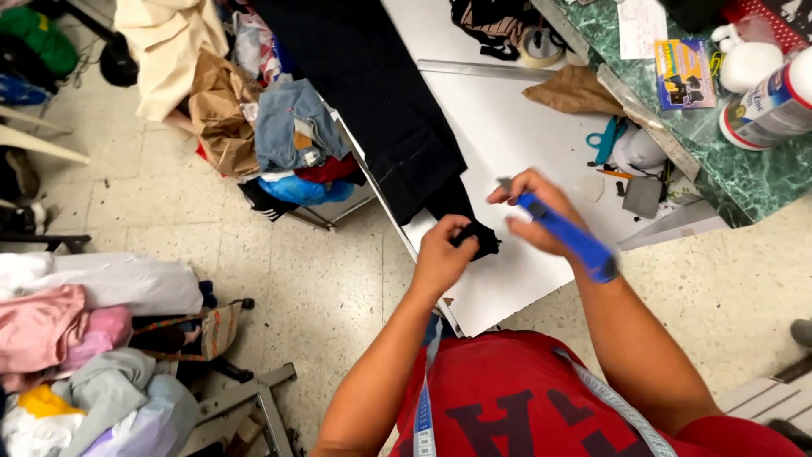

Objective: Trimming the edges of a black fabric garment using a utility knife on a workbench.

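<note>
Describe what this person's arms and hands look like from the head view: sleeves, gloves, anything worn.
Both arms are bare to the shoulder area, with no gloves, watch or rings visible on the left hand or right hand. A red shirt with dark lettering covers the torso, and a pale blue measuring tape hangs around the neck.
</note>
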